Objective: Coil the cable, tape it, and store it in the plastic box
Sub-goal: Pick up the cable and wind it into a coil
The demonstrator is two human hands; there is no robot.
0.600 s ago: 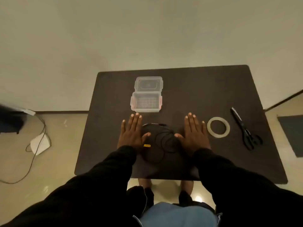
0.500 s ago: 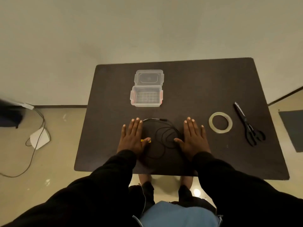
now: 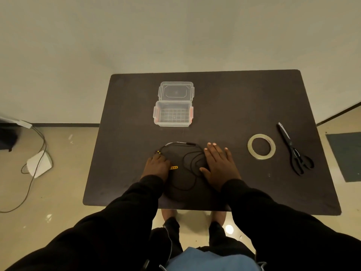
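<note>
A thin black cable (image 3: 179, 143) lies in loose loops on the dark table (image 3: 244, 98) between my hands, with a small yellow tag (image 3: 173, 167) on it. My left hand (image 3: 157, 168) has its fingers curled around the cable's left end. My right hand (image 3: 218, 165) lies flat with fingers apart on the right side of the loops. Behind the cable stands the clear plastic box (image 3: 172, 116), open, with its lid (image 3: 175, 91) folded back. A roll of clear tape (image 3: 261, 146) lies to the right of my right hand.
Black scissors (image 3: 293, 149) lie near the table's right edge, beyond the tape. On the floor to the left are a white device (image 3: 39, 163) and its cord. A dark mat (image 3: 347, 155) lies on the floor at right. A wall stands behind the table.
My left hand was flat with fingers spread; now its fingers are curled at the cable's left end. My right hand stays flat. The view has shifted slightly.
</note>
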